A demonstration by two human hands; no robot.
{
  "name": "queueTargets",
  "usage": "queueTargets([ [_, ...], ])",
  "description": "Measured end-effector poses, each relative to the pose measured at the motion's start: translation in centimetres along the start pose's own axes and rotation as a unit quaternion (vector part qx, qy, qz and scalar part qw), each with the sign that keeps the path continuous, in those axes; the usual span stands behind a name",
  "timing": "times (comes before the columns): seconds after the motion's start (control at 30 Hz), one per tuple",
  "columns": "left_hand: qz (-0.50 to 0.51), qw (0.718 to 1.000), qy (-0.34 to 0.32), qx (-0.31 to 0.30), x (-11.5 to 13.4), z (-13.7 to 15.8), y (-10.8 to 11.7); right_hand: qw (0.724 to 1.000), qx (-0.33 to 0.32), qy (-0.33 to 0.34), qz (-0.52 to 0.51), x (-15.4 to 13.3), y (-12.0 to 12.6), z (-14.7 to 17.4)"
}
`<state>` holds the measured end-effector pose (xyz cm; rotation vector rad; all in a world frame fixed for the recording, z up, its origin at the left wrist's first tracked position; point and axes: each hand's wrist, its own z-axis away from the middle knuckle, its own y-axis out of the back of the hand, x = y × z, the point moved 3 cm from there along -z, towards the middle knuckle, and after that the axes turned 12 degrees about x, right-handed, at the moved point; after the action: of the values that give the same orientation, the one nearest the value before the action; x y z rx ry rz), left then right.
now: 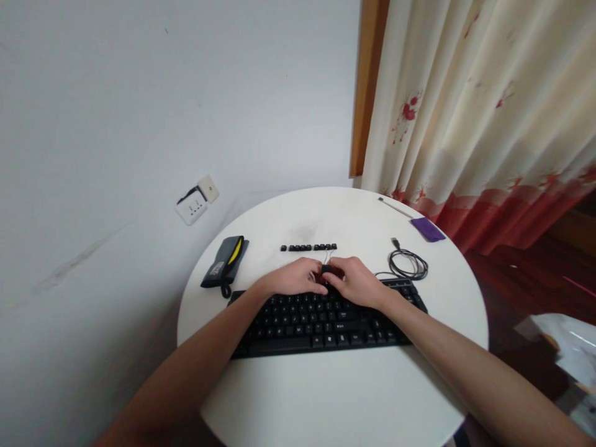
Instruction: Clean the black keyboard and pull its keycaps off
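A black keyboard [298, 329] lies across the table, its upper edge partly hidden by my hands. Over its top rows, my left hand [298, 276] and my right hand [354, 279] meet with curled fingers. Between their fingertips is a small black piece [326, 269] with thin wires sticking out away from me; it looks like a wire keycap puller. Both hands appear to pinch it, though fingers cover much of it. Just beyond, several loose black keycaps [300, 248] stand in a row on the white table.
The round white table [321, 391] stands against a wall with a socket [192, 207]. A grey pouch with a yellow inside [226, 261] lies at left. At right are a coiled USB cable [408, 264], a purple cloth [427, 229] and a thin brush [395, 208]. A curtain [456, 124] hangs behind.
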<state>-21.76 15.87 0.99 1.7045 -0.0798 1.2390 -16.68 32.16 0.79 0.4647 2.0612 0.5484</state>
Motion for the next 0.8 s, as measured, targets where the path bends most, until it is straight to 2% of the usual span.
queueTargets([
  [0.13, -0.022, 0.999, -0.008, 0.028, -0.3, -0.2, -0.1, 0.998, 0.035, -0.045, -0.027, 0.2, -0.5, 0.0],
  [0.3, -0.002, 0.999, -0.016, 0.028, 0.2, -0.1, -0.2, 0.989, 0.062, -0.107, -0.08, 1.1, -1.2, -0.1],
  [0.47, 0.061, 0.997, -0.018, 0.041, 0.7, -0.2, -0.4, 0.95, 0.079, -0.215, -0.212, 2.4, -1.1, -0.4],
  [0.57, 0.085, 0.994, -0.02, 0.071, 0.7, -0.5, -0.5, 0.951, 0.096, -0.202, -0.212, 2.5, -0.8, -0.6],
  [0.67, 0.099, 0.986, -0.023, 0.134, 0.5, -0.7, -0.3, 0.961, 0.12, -0.182, -0.171, 2.5, -0.4, -0.6],
  [0.8, 0.052, 0.974, -0.054, 0.212, 0.6, -0.8, -0.2, 0.954, 0.107, -0.198, -0.195, 2.5, -0.5, -0.5],
])
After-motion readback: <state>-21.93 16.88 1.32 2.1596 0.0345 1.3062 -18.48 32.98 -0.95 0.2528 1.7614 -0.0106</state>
